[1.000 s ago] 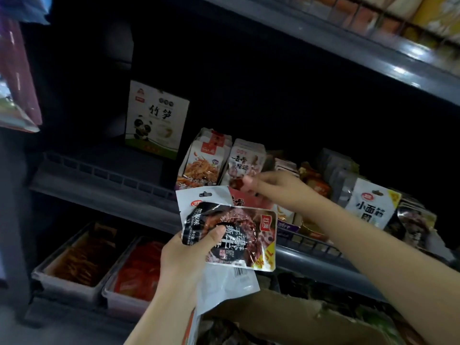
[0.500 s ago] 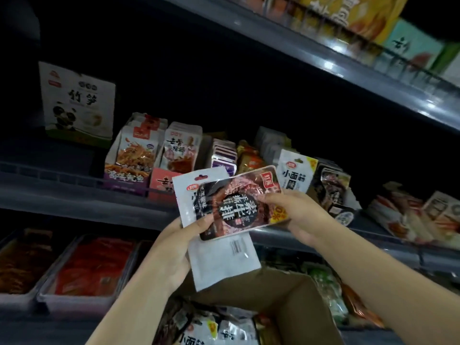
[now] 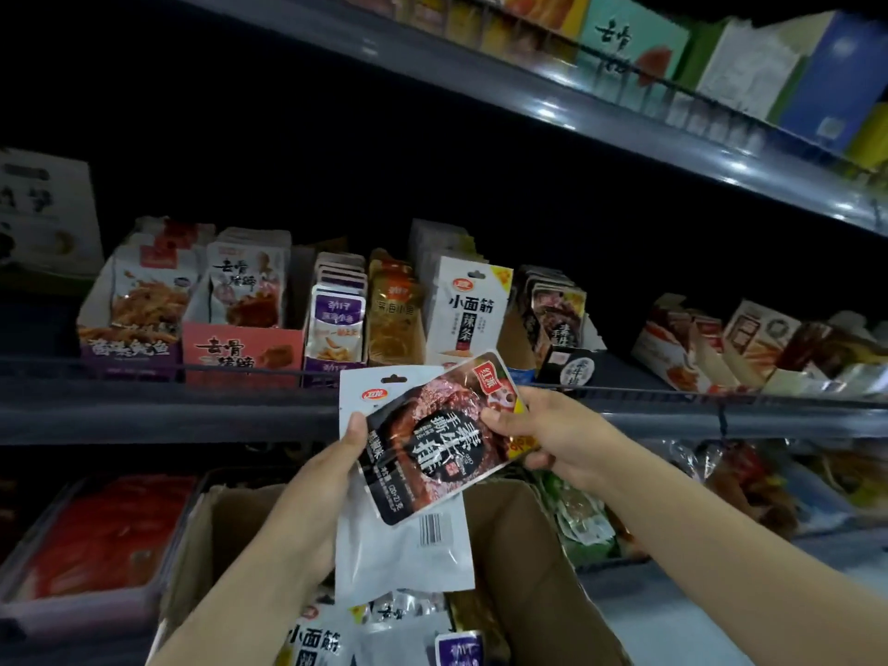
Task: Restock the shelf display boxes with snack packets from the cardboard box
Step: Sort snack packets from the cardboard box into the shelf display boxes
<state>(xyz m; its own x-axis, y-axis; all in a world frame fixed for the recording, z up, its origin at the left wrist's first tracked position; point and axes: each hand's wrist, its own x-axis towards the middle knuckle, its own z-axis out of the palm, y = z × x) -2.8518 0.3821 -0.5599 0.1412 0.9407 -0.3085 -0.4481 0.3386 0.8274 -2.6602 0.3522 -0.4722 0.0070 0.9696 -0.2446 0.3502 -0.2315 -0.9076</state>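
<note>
Both hands' grip on dark packet reading 手撕素牛排, 红源 logo

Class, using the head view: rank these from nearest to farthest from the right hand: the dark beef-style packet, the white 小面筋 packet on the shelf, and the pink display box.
1. Dark beef-style packet: gripped by the right hand.
2. White 小面筋 packet: on the shelf just above.
3. Pink display box: far left on the shelf.
</note>
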